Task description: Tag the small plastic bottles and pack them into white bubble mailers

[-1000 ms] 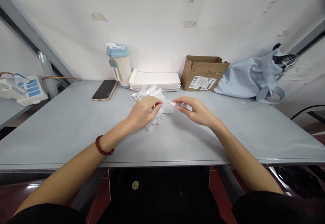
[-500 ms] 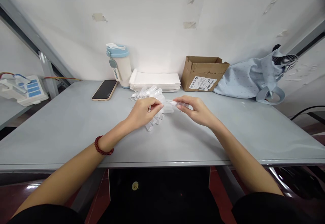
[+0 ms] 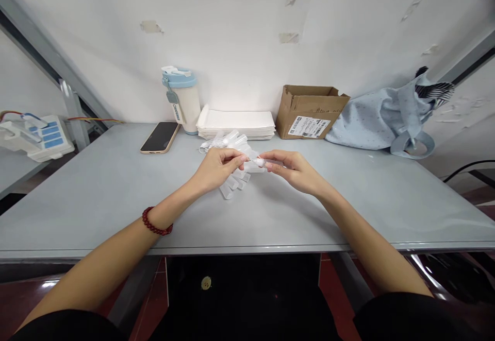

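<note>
My right hand (image 3: 299, 172) is closed around a small clear plastic tube with a white end (image 3: 260, 162). That white end points left, toward my other hand. With thumb and index finger pinched together, my left hand (image 3: 216, 168) meets a thin line running from the tube's white end; what exactly it grips is too small to make out. Beneath and behind both hands lies a fanned pile of similar clear plastic tubes (image 3: 228, 190), with white strings at its far left. Part of the pile is hidden by my left hand.
On the grey table (image 3: 116, 202), a phone (image 3: 160, 137), a blue-lidded cup (image 3: 187, 101), stacked white envelopes (image 3: 237, 120), an open cardboard box (image 3: 309, 114) and a light blue bag (image 3: 371, 117) stand along the wall. A power strip (image 3: 48, 137) lies far left.
The tube in my right hand has shifted slightly left, and its white end is now closer to my left fingers. My left hand has moved slightly left.
</note>
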Available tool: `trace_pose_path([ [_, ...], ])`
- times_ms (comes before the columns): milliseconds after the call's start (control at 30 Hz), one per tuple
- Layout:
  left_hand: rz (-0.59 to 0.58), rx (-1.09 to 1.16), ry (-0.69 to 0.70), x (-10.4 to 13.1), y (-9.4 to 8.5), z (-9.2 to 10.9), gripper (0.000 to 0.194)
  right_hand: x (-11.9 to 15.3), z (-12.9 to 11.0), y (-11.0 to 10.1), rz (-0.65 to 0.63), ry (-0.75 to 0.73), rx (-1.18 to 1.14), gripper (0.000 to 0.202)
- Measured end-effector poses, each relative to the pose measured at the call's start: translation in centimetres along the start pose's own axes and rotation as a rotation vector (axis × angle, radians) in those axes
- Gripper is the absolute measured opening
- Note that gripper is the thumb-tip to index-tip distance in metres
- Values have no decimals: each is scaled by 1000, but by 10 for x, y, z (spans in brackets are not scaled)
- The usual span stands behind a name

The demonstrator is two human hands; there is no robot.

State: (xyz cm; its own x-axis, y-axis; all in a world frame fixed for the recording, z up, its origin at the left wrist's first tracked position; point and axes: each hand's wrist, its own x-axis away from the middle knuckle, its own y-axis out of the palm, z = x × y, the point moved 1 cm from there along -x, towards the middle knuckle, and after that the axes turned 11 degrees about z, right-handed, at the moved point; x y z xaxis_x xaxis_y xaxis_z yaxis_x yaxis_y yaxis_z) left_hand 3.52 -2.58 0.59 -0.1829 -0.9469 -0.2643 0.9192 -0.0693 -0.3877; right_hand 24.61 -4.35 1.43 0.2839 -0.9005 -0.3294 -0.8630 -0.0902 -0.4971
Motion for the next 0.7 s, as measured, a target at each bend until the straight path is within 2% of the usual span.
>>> trace_pose_path([
  [400,-26,115,-58,-2,2,0,28,0,1,0,-1,19,-21,30],
  [700,-35,121,-64,-2,2,-2,29,0,0,0,4,14,-7,28],
])
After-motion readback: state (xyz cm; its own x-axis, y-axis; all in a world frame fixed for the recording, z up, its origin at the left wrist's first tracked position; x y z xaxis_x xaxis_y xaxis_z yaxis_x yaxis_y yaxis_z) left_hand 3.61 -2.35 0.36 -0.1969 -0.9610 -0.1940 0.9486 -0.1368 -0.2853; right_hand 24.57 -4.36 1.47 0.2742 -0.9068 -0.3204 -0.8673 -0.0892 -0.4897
